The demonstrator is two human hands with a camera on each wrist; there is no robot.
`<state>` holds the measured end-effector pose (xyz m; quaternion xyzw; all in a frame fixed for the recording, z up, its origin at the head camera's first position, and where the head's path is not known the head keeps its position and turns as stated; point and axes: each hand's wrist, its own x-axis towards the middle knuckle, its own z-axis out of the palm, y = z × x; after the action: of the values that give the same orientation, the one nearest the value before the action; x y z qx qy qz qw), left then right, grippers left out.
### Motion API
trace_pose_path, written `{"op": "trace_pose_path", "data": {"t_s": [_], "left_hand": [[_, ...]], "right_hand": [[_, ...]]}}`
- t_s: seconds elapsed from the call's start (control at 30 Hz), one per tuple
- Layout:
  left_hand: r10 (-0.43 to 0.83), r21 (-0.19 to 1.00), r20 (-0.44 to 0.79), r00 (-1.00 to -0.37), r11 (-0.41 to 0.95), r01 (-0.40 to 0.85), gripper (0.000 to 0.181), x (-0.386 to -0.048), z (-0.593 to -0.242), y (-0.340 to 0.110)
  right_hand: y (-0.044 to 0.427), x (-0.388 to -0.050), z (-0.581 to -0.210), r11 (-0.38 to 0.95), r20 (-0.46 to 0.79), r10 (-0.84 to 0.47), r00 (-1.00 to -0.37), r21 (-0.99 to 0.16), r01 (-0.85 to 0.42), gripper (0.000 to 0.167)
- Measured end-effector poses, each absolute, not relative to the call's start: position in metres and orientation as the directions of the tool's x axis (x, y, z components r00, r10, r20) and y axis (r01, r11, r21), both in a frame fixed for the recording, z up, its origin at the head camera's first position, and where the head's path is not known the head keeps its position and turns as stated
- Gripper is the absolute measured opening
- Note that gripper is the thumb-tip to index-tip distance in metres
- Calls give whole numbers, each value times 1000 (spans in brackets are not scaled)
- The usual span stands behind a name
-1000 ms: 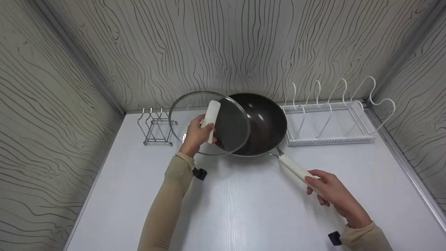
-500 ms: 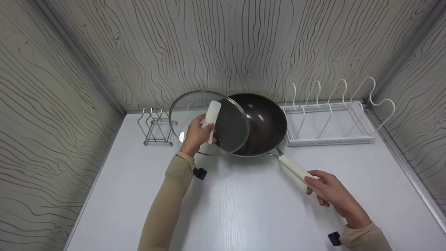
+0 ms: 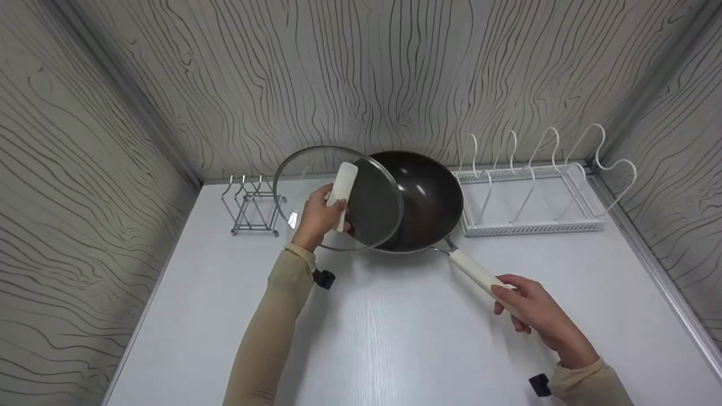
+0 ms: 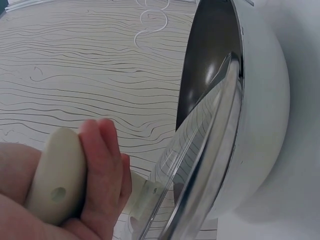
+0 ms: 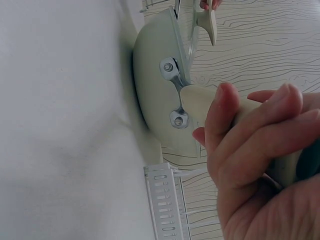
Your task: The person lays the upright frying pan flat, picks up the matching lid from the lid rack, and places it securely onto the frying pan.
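My left hand [image 3: 321, 217] grips the cream handle [image 3: 343, 194] of a round glass lid [image 3: 373, 211] with a metal rim. In the head view the lid covers the left part of a deep frying pan [image 3: 431, 206], dark inside and pale outside. From the left wrist the lid [image 4: 200, 165] looks tilted, its edge at the pan's rim [image 4: 241, 45]; whether they touch, I cannot tell. My right hand [image 3: 533, 307] holds the pan's long cream handle [image 3: 479, 273], fingers curled round it in the right wrist view. The pan stands on the white table.
At the left rear stands a small grey wire rack [image 3: 254, 211]. A longer white rack [image 3: 533, 228] with curved wire dividers stands right of the pan, near its rim. Wood-patterned walls [image 3: 361, 73] close off the back and both sides of the white table [image 3: 366, 338].
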<state>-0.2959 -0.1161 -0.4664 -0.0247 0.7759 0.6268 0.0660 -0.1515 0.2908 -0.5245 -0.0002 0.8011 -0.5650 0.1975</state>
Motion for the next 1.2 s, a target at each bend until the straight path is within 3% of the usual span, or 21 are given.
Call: {"op": "trace_pose_path", "data": {"t_s": [1.2], "left_hand": [[25, 951, -158, -987, 271, -146, 57, -299, -468, -109]], "right_hand": [[290, -152, -526, 383, -327, -210, -921, -894, 231, 60]]}}
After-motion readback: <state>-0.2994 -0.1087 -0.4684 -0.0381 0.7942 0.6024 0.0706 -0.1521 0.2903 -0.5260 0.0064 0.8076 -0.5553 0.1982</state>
